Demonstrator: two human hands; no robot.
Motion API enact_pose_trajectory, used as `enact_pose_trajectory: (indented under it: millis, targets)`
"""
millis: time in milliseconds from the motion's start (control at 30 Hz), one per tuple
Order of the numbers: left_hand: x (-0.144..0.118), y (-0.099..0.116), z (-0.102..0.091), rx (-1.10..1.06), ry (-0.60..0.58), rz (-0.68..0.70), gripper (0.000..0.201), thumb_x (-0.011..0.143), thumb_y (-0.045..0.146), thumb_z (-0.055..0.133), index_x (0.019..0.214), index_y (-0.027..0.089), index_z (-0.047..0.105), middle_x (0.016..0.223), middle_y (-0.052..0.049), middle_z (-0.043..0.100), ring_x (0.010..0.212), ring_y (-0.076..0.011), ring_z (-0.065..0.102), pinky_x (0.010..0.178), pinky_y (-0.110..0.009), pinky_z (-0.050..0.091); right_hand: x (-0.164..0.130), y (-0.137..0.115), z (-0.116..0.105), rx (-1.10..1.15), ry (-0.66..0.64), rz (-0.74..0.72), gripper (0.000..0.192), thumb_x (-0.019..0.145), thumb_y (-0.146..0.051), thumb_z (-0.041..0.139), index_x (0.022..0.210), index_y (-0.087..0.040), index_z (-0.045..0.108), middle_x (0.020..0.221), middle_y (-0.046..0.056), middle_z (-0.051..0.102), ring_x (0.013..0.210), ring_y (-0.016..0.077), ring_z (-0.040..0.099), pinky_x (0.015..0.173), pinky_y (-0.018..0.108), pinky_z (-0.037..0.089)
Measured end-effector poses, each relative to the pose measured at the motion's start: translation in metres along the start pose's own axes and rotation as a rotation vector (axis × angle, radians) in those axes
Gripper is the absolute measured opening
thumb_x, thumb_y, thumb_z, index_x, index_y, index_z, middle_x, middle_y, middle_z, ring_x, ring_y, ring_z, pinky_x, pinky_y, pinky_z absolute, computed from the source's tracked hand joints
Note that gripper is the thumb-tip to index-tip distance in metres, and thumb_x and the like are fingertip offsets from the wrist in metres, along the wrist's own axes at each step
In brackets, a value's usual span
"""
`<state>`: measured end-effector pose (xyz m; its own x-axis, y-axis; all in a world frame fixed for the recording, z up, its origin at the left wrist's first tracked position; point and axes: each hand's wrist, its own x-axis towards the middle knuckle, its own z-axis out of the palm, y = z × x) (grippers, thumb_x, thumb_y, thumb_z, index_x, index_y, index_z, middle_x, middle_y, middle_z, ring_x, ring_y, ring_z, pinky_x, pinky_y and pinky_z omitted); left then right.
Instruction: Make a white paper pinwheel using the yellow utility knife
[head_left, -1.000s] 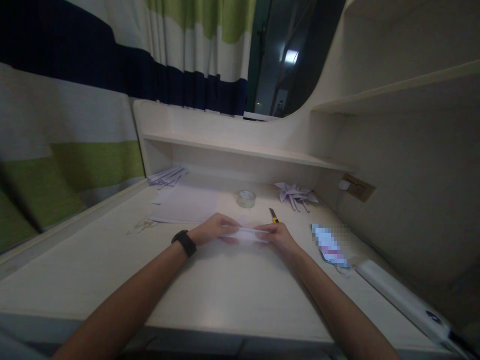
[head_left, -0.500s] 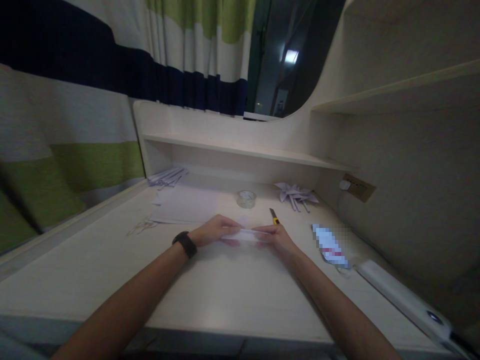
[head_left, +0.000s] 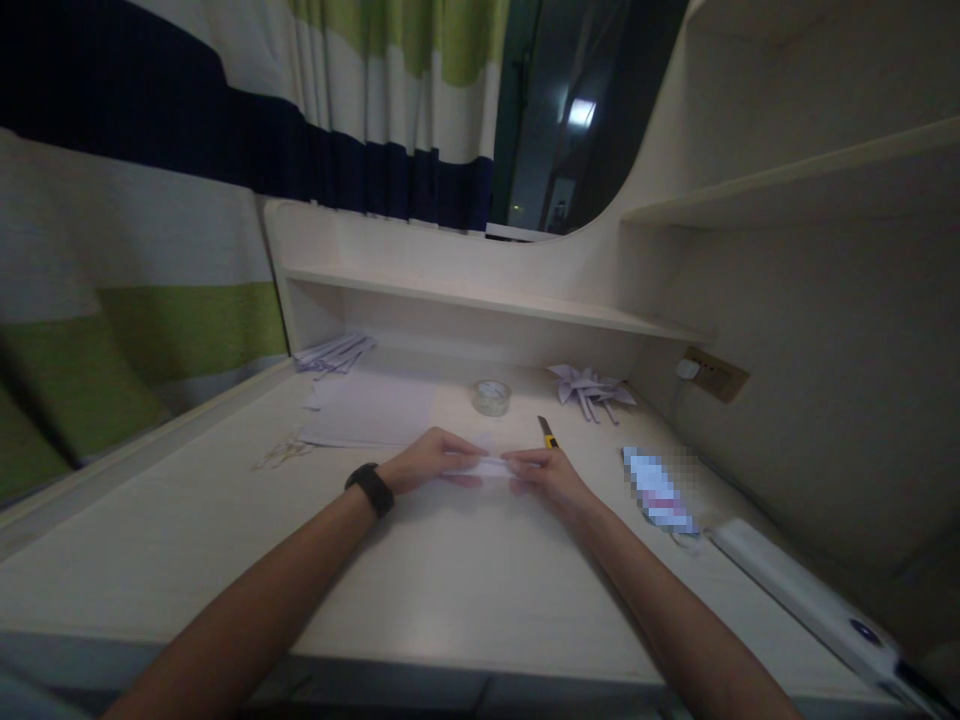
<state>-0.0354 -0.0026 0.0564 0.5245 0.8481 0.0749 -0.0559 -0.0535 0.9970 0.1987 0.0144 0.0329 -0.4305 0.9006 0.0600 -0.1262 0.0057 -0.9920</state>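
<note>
Between my two hands is a narrow strip of white paper [head_left: 493,467], folded or rolled; its ends are hidden by my fingers. My left hand [head_left: 435,460], with a black watch on the wrist, pinches the strip's left end. The right end is gripped by my right hand [head_left: 551,475]. Just beyond my right hand lies a yellow utility knife [head_left: 550,434], partly hidden by the fingers. A roll of clear tape [head_left: 491,398] rests on the desk farther back. White paper sheets [head_left: 367,405] lie beyond my left hand.
Folded paper pinwheels [head_left: 589,388] lie at the back right, and a bundle of paper sticks [head_left: 334,352] at the back left. Rubber bands [head_left: 283,450] are on the left. A phone [head_left: 660,490] and a long white lamp [head_left: 802,590] occupy the right side.
My hands have come slightly closer together, and the paper strip looks narrower between them. Other things on the desk stay where they were.
</note>
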Motion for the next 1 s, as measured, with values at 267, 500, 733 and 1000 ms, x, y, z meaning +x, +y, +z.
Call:
enact_pose_trajectory:
  millis: [267,500,733,1000]
  targets:
    - [-0.002,0.005,0.001,0.082,0.025,-0.018,0.043,0.065,0.033,0.078,0.100,0.010,0.070,0.094,-0.014,0.071,0.079,-0.0217,0.068,0.083,-0.041,0.052,0.000,0.000,0.000,0.018,-0.003,0.000,0.036,0.058,-0.032,0.082,0.087,-0.012,0.074,0.065,0.007,0.068,0.053,0.0120,0.059,0.054,0.026,0.049]
    - [0.000,0.001,0.006,0.095,0.030,0.018,0.047,0.071,0.041,0.073,0.106,0.011,0.067,0.097,-0.014,0.070,0.075,-0.0199,0.067,0.076,-0.039,0.053,0.000,0.000,0.000,0.016,0.023,-0.034,0.034,0.057,-0.030,0.082,0.085,-0.012,0.074,0.063,0.006,0.067,0.053,0.0122,0.058,0.054,0.026,0.048]
    - [0.001,-0.006,0.013,0.051,-0.010,-0.030,0.047,0.076,0.050,0.064,0.097,0.008,0.069,0.093,-0.017,0.069,0.069,-0.0176,0.066,0.070,-0.035,0.053,0.000,-0.002,0.004,0.046,0.031,-0.010,0.032,0.056,-0.029,0.082,0.082,-0.012,0.074,0.060,0.005,0.066,0.051,0.0122,0.059,0.055,0.026,0.048]
    - [0.002,-0.008,0.011,0.044,0.022,-0.036,0.046,0.072,0.046,0.071,0.099,0.008,0.069,0.096,-0.018,0.070,0.079,-0.0238,0.068,0.073,-0.037,0.054,-0.003,-0.004,0.003,0.000,-0.030,0.017,0.038,0.060,-0.033,0.081,0.090,-0.012,0.072,0.068,0.006,0.069,0.053,0.0122,0.060,0.053,0.025,0.049]
